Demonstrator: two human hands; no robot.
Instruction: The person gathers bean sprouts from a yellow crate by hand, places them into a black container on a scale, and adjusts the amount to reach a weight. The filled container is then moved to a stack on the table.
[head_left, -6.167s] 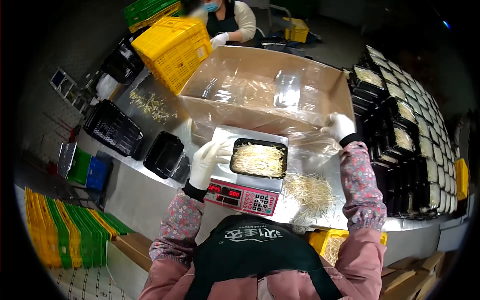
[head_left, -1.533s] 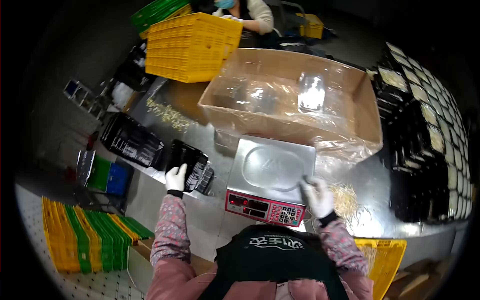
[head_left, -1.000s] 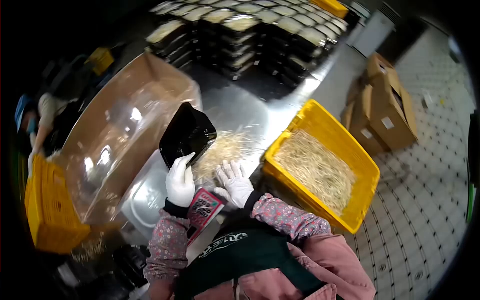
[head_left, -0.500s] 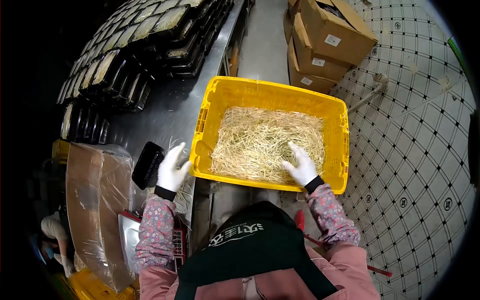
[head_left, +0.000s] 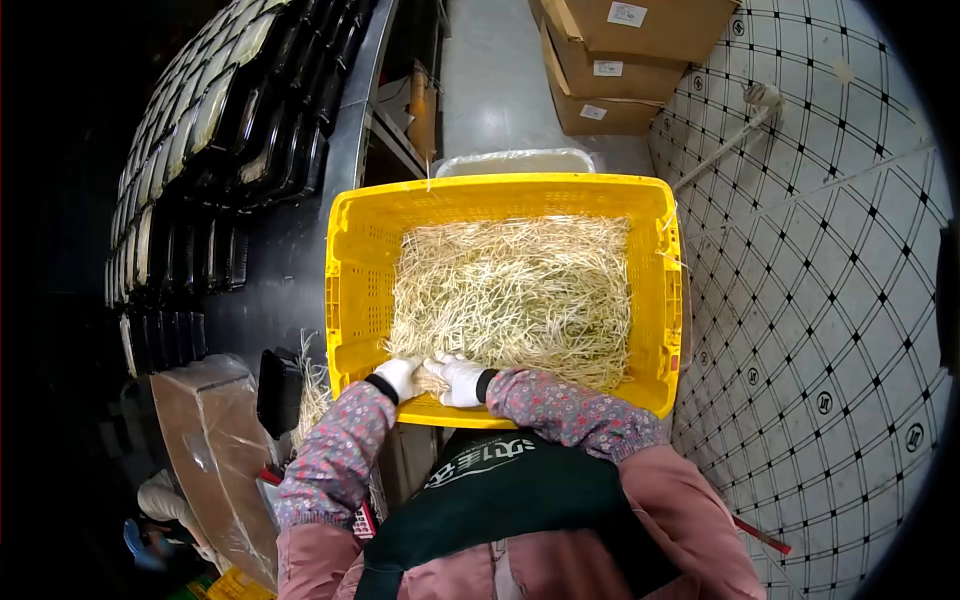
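A yellow plastic crate [head_left: 345, 225] holds a thick layer of pale bean sprouts [head_left: 520, 290]. Both my hands, in white gloves with black cuffs, are together inside its near left corner. My left hand [head_left: 402, 378] is closed on sprouts against the near wall. My right hand [head_left: 458, 380] presses in beside it, fingers bent around the same small bunch, which shows between the gloves; the fingertips are partly hidden. Left of the crate, an empty black tray [head_left: 280, 390] lies on the metal table, with loose sprouts [head_left: 313, 390] next to it.
Stacks of filled black trays [head_left: 210, 130] cover the table's far left. A plastic-wrapped cardboard box [head_left: 215, 450] stands near left, with another person [head_left: 175, 510] beyond it. Cardboard cartons [head_left: 600, 80] are piled ahead, and a white handle-like pole [head_left: 725, 150] leans over the patterned floor at right.
My hands were apart and open, the left beside the black tray and the right over the sprouts. Now they meet at the crate's near left corner. The view has shifted over the crate.
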